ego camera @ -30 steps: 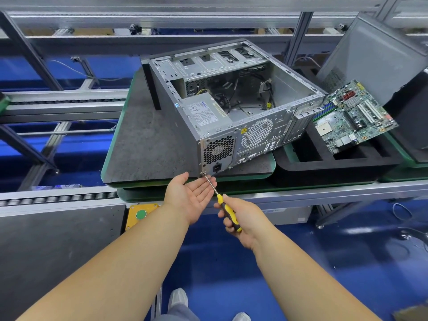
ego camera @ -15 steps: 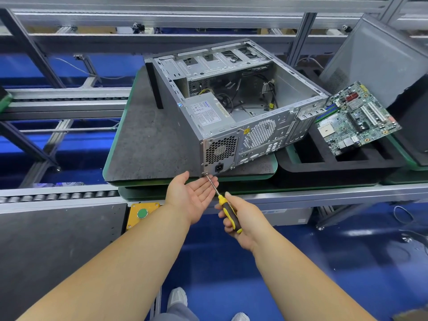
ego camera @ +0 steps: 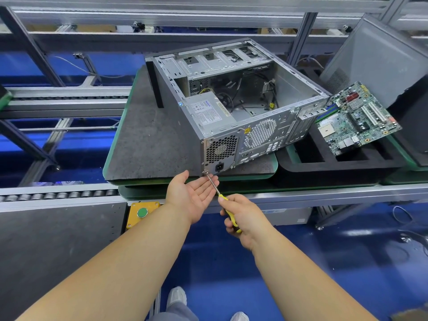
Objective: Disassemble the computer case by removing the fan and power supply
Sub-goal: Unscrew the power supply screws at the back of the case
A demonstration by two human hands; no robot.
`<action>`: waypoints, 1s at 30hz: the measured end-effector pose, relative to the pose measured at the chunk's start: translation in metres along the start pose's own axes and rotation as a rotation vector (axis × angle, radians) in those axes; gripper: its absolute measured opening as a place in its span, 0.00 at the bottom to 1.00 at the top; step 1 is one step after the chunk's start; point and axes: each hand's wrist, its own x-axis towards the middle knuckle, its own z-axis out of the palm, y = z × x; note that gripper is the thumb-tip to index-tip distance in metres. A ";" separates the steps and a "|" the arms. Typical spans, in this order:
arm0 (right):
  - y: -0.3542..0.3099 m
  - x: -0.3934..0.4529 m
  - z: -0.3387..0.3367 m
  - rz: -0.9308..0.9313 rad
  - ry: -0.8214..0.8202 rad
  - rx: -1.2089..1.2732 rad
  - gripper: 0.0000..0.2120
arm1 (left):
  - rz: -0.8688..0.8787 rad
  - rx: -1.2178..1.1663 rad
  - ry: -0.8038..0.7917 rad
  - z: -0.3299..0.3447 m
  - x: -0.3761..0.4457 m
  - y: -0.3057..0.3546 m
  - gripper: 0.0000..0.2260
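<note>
Nothing moved — screwdriver still at power supply

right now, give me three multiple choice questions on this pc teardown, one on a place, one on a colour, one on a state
1. Where does the tip of the yellow-and-black-handled screwdriver touch the open grey metal computer case?
A. lower rear corner beside the power socket
B. top drive bays
C. front panel

2. What colour is the round button on the yellow box?
A. red
B. green
C. blue

3. What is the left hand doing?
A. gripping the case
B. holding a cable
C. lying open, palm up, under the screwdriver shaft

Answers:
1. A, the tip meets the corner below the silver boxy power supply.
2. B, it shows green.
3. C, its fingers are straight, while the right hand grips the handle.
</note>
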 end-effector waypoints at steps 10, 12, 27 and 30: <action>-0.007 -0.006 -0.001 0.136 -0.036 0.059 0.17 | -0.014 -0.002 0.002 0.000 0.000 0.002 0.27; -0.011 -0.005 -0.001 0.134 -0.038 -0.003 0.16 | -0.016 -0.004 0.008 0.001 -0.001 0.002 0.28; -0.006 -0.002 0.000 0.129 -0.037 0.112 0.16 | -0.028 -0.030 0.025 0.004 -0.001 0.003 0.29; -0.005 -0.004 0.000 0.149 -0.043 0.115 0.17 | -0.017 -0.016 0.021 0.003 -0.001 0.002 0.29</action>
